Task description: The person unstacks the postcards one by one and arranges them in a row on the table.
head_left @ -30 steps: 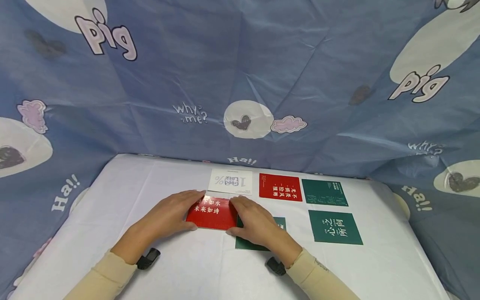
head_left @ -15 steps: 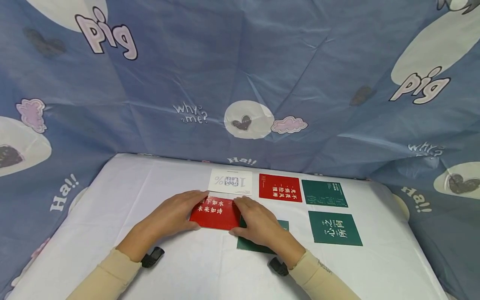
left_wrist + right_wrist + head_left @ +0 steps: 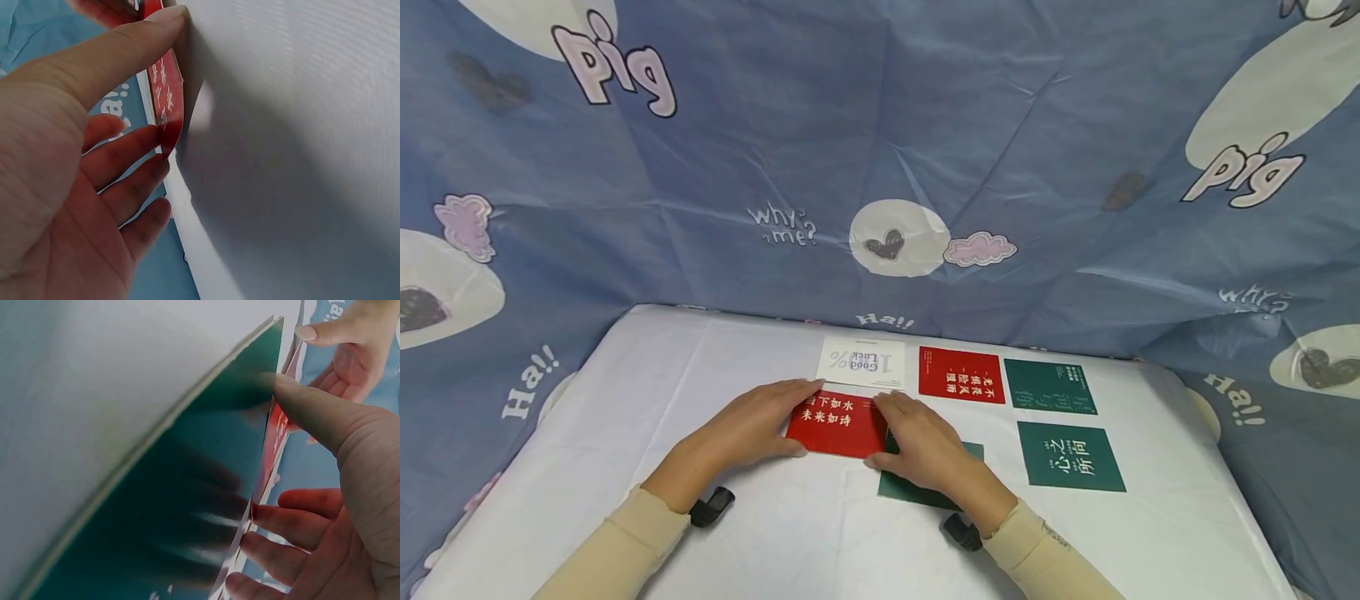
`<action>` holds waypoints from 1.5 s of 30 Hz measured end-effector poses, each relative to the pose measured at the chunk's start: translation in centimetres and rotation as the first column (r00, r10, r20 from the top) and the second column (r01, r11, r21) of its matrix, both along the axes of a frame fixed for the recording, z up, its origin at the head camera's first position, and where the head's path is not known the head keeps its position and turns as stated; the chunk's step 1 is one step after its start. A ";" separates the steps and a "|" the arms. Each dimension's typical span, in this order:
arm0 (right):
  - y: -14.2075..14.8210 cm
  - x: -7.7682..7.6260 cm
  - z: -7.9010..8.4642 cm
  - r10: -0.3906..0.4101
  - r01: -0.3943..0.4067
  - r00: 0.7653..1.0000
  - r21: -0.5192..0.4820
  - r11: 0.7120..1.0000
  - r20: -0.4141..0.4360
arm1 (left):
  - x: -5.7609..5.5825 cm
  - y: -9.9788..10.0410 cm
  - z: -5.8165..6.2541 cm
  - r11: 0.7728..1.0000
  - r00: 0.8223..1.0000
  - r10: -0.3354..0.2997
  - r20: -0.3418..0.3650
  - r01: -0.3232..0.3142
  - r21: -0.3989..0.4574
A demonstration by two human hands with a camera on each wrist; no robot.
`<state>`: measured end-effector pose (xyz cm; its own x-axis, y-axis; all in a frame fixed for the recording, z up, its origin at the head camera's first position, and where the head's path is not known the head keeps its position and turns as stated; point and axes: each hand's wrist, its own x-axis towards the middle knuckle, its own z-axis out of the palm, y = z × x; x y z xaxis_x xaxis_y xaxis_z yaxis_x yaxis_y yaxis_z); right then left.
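A red card (image 3: 835, 435) with white lettering lies between both hands on the white table (image 3: 797, 542). My left hand (image 3: 748, 427) holds its left end, thumb along the near edge and fingers at the far edge. At the right end, my right hand (image 3: 921, 439) grips it the same way. Under that hand a green card (image 3: 917, 492) shows partly, overlapped by the red one and mostly hidden by the palm. In the left wrist view the red card (image 3: 169, 100) appears slightly bowed. The right wrist view shows the green card's glossy face (image 3: 169, 481) close by the fingers.
Behind the hands lies a white card (image 3: 857, 358) with "Good Luck" on it. To its right are a second red card (image 3: 947, 371) and a dark green card (image 3: 1037, 385), with another green card (image 3: 1075, 473) nearer. A patterned blue cloth (image 3: 820, 150) hangs behind the table.
Both hands have shifted a little to the right, taking the red card with them. The green card under my right hand has slid slightly right too. The other cards stay put.
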<state>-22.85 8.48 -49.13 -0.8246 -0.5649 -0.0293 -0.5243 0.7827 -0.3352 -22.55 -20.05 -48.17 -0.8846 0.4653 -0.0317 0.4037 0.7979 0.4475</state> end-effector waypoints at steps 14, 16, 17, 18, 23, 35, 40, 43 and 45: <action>0.7 0.1 0.2 -0.002 0.002 1.000 -0.004 1.000 0.014 | -0.2 0.6 -0.3 1.000 0.999 0.016 0.051 -0.016 0.002; 0.8 0.1 0.2 -0.003 0.003 1.000 -0.006 1.000 0.013 | -0.2 0.7 -0.2 1.000 0.999 0.012 0.049 -0.012 0.003; 0.8 0.1 0.2 -0.002 0.002 1.000 -0.006 1.000 0.013 | -0.2 0.7 -0.2 1.000 0.999 0.011 0.050 -0.012 0.006; 0.8 0.1 0.1 -0.001 0.001 1.000 -0.007 1.000 0.012 | -0.3 0.7 -0.2 1.000 0.999 0.012 0.051 -0.013 0.007; 0.8 0.1 0.0 -0.002 0.002 1.000 -0.006 1.000 0.012 | -0.3 0.6 -0.2 1.000 0.999 0.013 0.040 -0.014 0.011; 2.2 0.3 0.3 -0.022 0.022 1.000 -0.028 0.999 0.011 | 0.0 1.4 0.1 1.000 1.000 -0.014 -0.010 0.015 0.009; 3.5 0.7 0.6 -0.022 0.023 0.999 -0.020 1.000 0.022 | 0.2 2.6 0.3 0.999 0.999 -0.039 -0.021 0.039 0.014; 4.4 1.0 0.6 -0.023 0.024 0.999 -0.010 1.000 0.027 | 0.4 3.6 0.3 0.998 0.997 -0.068 -0.027 0.068 0.008; 5.0 1.3 0.6 -0.021 0.021 0.999 -0.003 1.000 0.031 | 0.5 4.3 0.4 0.996 0.995 -0.092 -0.034 0.093 0.009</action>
